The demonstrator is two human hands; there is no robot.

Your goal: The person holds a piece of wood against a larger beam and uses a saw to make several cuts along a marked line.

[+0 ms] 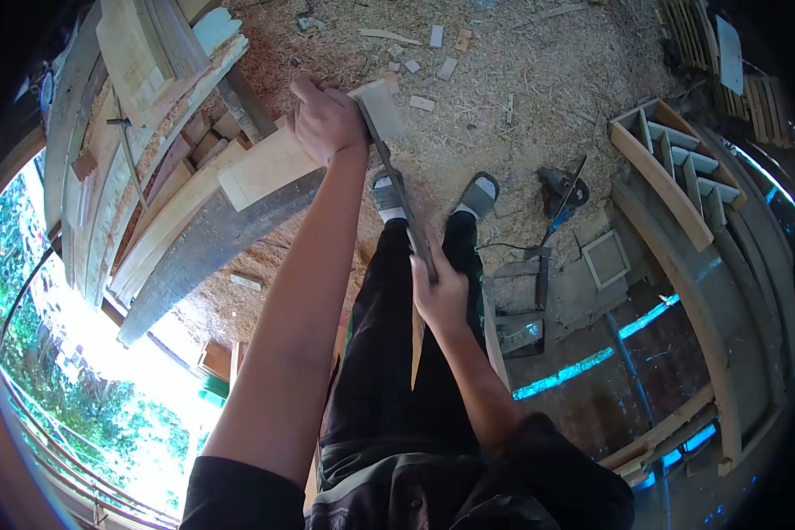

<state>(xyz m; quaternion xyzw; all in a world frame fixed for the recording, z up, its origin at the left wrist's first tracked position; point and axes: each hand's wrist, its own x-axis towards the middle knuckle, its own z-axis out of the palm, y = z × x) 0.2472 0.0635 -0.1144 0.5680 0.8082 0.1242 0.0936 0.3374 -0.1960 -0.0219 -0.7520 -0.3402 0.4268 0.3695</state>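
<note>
My left hand [327, 119] grips a pale wooden plank [265, 168] near its end, holding it out over the sawdust-covered ground. My right hand [439, 296] is closed around the handle of a long dark blade [397, 190], possibly a machete or saw. The blade runs up from that hand, and its far end rests against the plank's end just beside my left hand. Below the tool are my legs in black trousers [389, 353] and my grey sandals [479, 194].
A stack of curved boards [150, 132] lies at the left, with a dark grey beam [203, 247] under the plank. A power saw [561, 190] with a cord sits on the ground at the right. Curved wooden frames [671, 168] and small offcuts [422, 102] lie around.
</note>
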